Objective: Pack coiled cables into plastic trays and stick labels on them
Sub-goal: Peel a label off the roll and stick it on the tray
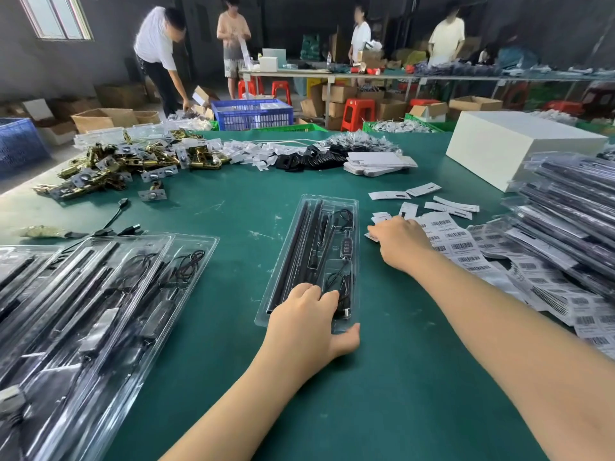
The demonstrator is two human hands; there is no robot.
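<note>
While workers (159,51) stand behind, green table (382,377) cluttered

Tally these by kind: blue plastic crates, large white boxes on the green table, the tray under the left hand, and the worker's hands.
blue plastic crates: 2
large white box: 1
clear plastic tray holding black cables: 1
hands, left hand and right hand: 2
Total: 6
</note>
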